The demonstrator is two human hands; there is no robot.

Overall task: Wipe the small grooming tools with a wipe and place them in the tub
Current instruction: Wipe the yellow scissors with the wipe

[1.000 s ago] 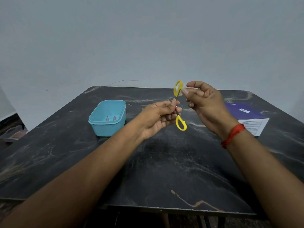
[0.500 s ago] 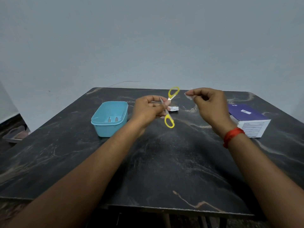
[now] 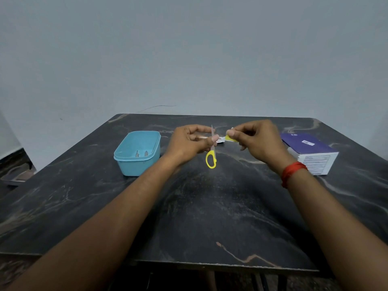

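Small scissors [image 3: 212, 143] with yellow handles are held above the dark table, blades pointing up. My left hand [image 3: 189, 141] grips them near the pivot, and one handle loop [image 3: 211, 160] hangs below it. My right hand [image 3: 259, 141] pinches the other yellow handle [image 3: 231, 139] with a small pale wipe, most of it hidden under the fingers. The light blue tub [image 3: 126, 164] stands on the table to the left of my left hand, with two small metal tools [image 3: 141, 153] lying inside.
A purple and white box [image 3: 310, 153] sits at the table's right side, close behind my right wrist. A small white sachet [image 3: 220, 140] lies on the table behind the scissors. The dark marble table [image 3: 210, 217] reaches to its front edge below my forearms.
The hands drew apart, then met again. My right hand, holding the wipe, came back onto the yellow handle. The scissors have turned so one loop hangs down and the blades point up.
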